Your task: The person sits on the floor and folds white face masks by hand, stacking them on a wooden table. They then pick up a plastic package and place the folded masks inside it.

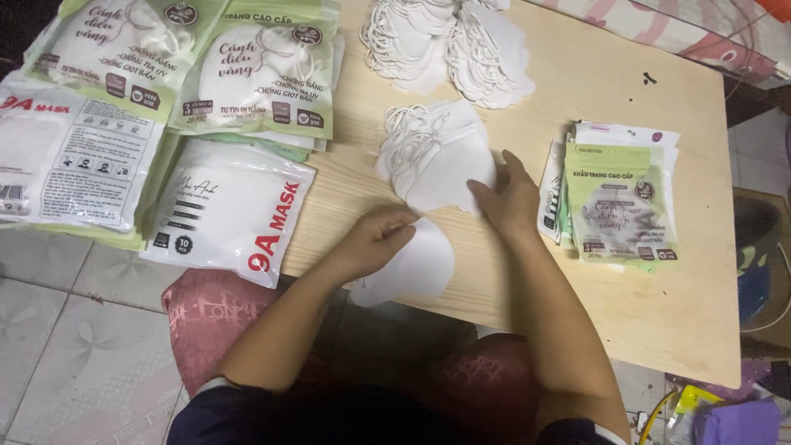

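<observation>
Your left hand point(375, 239) lies curled over a small stack of white face masks point(412, 268) at the near edge of the wooden table point(651, 321), fingers closed on the stack's upper left part, so it is grasping that stack. The stack bulges away to the right and toward you, part of it hanging past the table edge. Your right hand point(507, 198) rests with fingers spread flat, not clenched, on the lower right edge of a fanned pile of masks point(432, 156); whether it pinches a mask you cannot tell. That pile lies just beyond and left of your right hand, ear loops toward the far left, long axis slanting from far left to near right. The right hand is nearer to it. Well apart: more mask heaps point(449, 41) far off, green packets point(622, 202) to the right, and large bags point(231, 210) to the left.
</observation>
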